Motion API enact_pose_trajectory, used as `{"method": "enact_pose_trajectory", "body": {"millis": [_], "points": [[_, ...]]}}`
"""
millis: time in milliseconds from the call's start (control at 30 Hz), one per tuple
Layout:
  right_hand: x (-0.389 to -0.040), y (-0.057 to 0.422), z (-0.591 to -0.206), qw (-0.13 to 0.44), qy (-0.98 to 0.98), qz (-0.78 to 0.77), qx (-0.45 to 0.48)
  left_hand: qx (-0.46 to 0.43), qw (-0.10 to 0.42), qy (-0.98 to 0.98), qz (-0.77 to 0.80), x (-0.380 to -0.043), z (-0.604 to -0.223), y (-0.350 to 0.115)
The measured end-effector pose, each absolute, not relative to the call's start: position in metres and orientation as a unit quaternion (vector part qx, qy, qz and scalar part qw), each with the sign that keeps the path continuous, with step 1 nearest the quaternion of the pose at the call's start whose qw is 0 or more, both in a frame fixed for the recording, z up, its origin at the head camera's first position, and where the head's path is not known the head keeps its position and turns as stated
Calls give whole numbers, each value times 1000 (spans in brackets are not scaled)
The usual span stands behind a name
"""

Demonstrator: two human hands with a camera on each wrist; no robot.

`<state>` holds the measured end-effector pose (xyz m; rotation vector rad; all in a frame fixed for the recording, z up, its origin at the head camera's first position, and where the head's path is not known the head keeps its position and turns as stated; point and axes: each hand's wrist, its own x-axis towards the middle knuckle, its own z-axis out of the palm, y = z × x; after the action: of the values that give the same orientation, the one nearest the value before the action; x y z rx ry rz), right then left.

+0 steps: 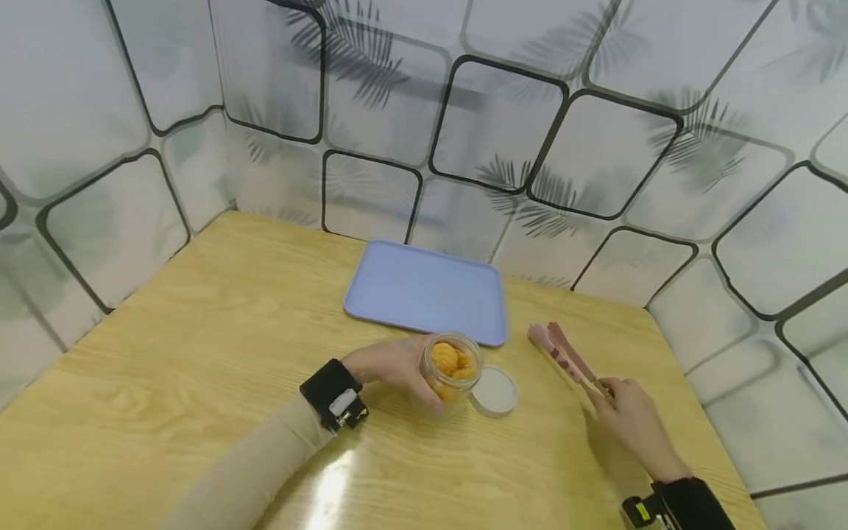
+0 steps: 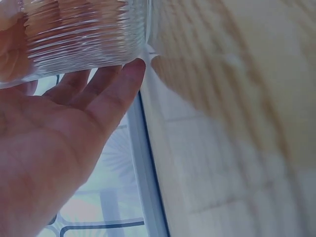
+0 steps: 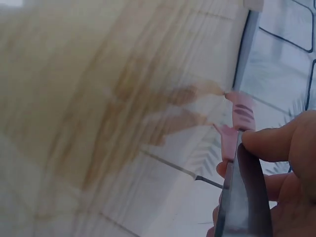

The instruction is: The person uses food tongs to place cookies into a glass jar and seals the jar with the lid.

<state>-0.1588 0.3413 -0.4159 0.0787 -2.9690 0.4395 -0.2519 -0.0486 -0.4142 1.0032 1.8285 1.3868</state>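
An uncovered ribbed clear jar [image 1: 433, 401] of yellow-orange, ridged pieces [image 1: 444, 358] stands on the wooden table. My left hand [image 1: 397, 368] is wrapped around its left side, thumb toward me; up close, the left wrist view has the fingers along the ribbed glass [image 2: 84, 37]. Beside the jar on the right, a white round lid [image 1: 495, 391] lies flat. Farther right, my right hand [image 1: 629, 419] grips a pair of tongs [image 1: 575, 357] with pink tips and metal arms. In the right wrist view, the thumb presses the metal arm [image 3: 247, 197] and the pink tips stand slightly apart with nothing between them.
Behind the jar, a blue rectangular tray [image 1: 430, 291] lies near the table's back edge, its surface bare. Patterned wall covering [image 1: 377, 191] rises directly behind the table [image 1: 199, 353] and along both sides.
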Motion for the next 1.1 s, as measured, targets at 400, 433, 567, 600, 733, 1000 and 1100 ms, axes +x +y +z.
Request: {"method": "enact_pose_trajectory", "body": {"millis": [400,433,567,600,733,1000,1100], "points": [[-164,313,-410,116,-976,167,72,368,322,681,545,-249,-406,-50],[-164,302,-406,134,-971,169,106,372,320,674,552,-249,-405,-51],[-168,264,-397,128,-959,145,205,394,308,642,581,-251,-403,-49],[-169,257,-397,112,-962,134,212,397,305,637,586,-250,-403,-47],[-179,235,-404,63,-969,86,224,398,289,642,588,-248,-404,-42],[-193,228,-383,72,-958,196,199,381,300,648,587,-245,-403,-40],[-190,215,-356,99,-922,261,268,384,300,651,582,-246,-403,-42]]}}
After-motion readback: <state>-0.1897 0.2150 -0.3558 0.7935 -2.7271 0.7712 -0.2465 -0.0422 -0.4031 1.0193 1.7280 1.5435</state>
